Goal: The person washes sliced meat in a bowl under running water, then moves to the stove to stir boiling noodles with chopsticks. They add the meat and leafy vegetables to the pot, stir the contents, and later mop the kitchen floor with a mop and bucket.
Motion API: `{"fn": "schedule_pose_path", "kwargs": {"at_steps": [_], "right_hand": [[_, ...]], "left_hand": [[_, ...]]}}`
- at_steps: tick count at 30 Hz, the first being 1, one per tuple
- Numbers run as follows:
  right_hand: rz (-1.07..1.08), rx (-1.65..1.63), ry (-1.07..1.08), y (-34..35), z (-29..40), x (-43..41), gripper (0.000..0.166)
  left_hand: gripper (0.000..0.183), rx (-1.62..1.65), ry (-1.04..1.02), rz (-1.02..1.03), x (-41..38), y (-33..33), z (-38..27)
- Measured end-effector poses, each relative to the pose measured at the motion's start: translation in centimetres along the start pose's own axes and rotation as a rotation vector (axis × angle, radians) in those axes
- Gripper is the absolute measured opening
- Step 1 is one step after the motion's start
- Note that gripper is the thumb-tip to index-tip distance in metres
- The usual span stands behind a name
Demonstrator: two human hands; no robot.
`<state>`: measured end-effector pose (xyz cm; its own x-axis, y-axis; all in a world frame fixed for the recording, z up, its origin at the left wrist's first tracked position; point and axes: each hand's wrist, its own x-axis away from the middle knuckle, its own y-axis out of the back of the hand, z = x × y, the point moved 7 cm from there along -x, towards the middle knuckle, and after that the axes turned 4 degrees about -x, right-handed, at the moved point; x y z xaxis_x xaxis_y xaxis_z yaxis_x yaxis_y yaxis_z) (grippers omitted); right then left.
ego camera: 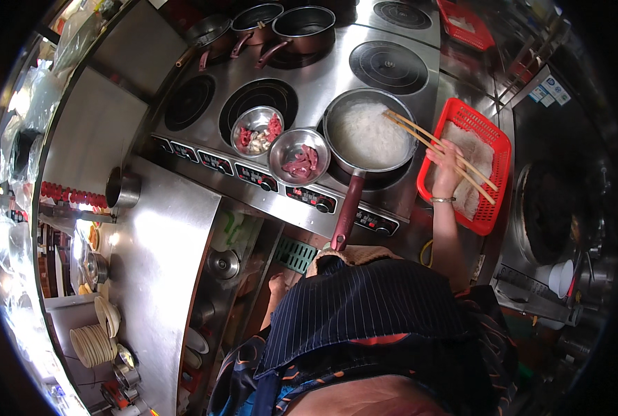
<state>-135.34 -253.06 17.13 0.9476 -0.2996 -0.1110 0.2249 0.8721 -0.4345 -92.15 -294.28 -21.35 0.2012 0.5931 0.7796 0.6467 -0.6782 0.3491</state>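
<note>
Long wooden chopsticks [470,174] are in my right hand [447,161], which is over the edge of a red plastic basket [502,171]. The chopstick tips dip into white, foamy contents [371,130], apparently noodles in liquid, in a saucepan [335,151]. That pan sits on a cooktop [314,67] with its dark red handle [349,210] pointing towards me. Pale, noodle-like food [467,151] lies in the basket. By my left side hangs my left hand [278,283], away from the cooktop; its fingers are too small to make out.
Left of the pan, a steel bowl [273,161] holds sliced raw meat [303,164]; another bowl [236,130] holds red meat and pale pieces. Several dark saucepans [306,39] stand at the back. A steel counter [163,223] lies to the left, and stacked plates [88,346] stand beyond it.
</note>
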Motion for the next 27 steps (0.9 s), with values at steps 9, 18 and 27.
{"fn": "schedule_pose_path", "kwargs": {"at_steps": [9, 18, 27], "right_hand": [[0.419, 0.486, 0.032, -6.5, 2.6, 3.8, 0.023], [0.406, 0.545, 0.0, -7.9, 10.4, 5.4, 0.017], [0.883, 0.828, 0.539, -11.0, 2.9, 10.4, 0.015]], "left_hand": [[0.013, -0.017, -0.014, 0.038, 0.0, -1.1, 1.3], [0.011, -0.058, 0.03, 0.006, 7.6, -1.2, -4.7], [0.01, -0.066, -0.026, 0.071, -1.6, -1.6, 1.9]]}}
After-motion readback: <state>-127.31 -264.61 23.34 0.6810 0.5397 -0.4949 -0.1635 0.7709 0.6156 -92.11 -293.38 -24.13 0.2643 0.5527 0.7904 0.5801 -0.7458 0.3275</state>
